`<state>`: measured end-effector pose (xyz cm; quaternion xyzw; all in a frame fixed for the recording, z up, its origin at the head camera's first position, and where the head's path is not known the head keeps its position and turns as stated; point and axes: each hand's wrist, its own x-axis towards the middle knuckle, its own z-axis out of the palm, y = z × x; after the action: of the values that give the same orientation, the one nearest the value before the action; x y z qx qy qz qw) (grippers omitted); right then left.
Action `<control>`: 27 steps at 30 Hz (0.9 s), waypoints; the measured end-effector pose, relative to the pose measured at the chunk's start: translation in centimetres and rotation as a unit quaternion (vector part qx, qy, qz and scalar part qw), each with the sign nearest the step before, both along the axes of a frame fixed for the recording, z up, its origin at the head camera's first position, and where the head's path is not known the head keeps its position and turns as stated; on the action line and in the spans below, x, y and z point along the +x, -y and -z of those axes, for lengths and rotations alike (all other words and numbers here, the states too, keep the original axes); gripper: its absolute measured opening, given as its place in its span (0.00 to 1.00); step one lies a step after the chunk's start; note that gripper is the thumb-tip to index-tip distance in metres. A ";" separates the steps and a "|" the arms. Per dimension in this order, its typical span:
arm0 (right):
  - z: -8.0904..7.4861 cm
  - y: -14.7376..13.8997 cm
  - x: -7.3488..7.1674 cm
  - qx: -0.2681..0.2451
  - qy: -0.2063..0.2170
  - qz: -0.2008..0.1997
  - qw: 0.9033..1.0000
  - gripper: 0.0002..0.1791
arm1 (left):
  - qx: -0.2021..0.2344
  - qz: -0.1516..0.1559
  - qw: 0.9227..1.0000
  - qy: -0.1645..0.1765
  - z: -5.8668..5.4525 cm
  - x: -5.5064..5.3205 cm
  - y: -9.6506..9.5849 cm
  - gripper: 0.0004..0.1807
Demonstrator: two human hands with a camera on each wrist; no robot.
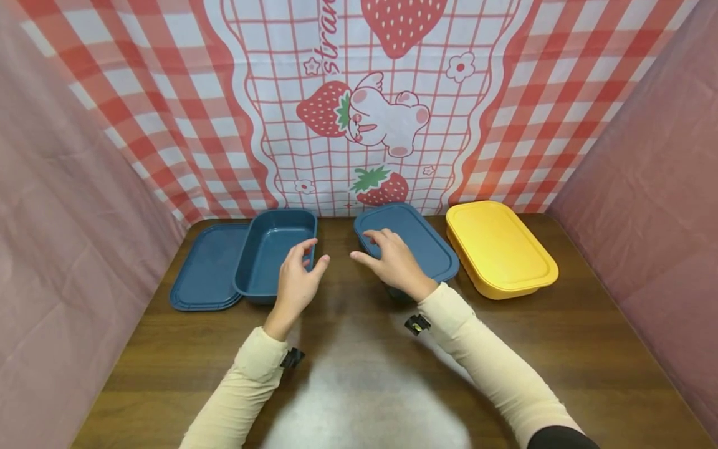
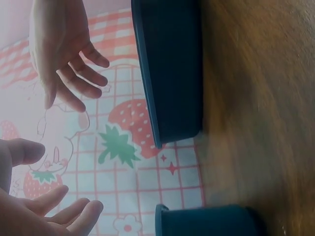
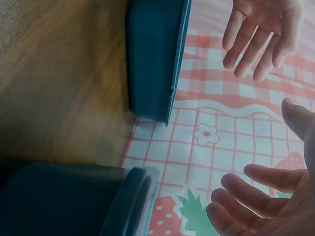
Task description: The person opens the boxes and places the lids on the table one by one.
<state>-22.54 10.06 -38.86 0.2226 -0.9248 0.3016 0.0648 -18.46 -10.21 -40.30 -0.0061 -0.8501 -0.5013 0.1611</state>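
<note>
My left hand hovers over the right side of an uncovered blue rectangular food container, its fingers loosely bent and holding nothing. A blue lid lies flat on the table, against the container's left side. Above a second blue container, covered by its own blue lid, hangs my right hand, also holding nothing. In the left wrist view both the left hand and the right hand are in the air, apart from the containers. The right wrist view shows the covered container below the right hand.
To the right stands a yellow container with a yellow lid. Everything sits along the back of a brown wooden table. Behind it hangs a red-and-white strawberry cloth, with pink cloth at both sides.
</note>
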 end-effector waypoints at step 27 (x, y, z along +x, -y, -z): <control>-0.2 -2.2 -0.7 0.013 0.012 0.029 0.999 0.36 | 0.009 0.032 0.999 0.004 1.3 -0.8 -3.2 0.24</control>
<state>-23.20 12.23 -38.70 0.1932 -0.9353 0.2906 0.0592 -19.27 -7.06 -41.63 -0.0296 -0.8455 -0.5140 0.1412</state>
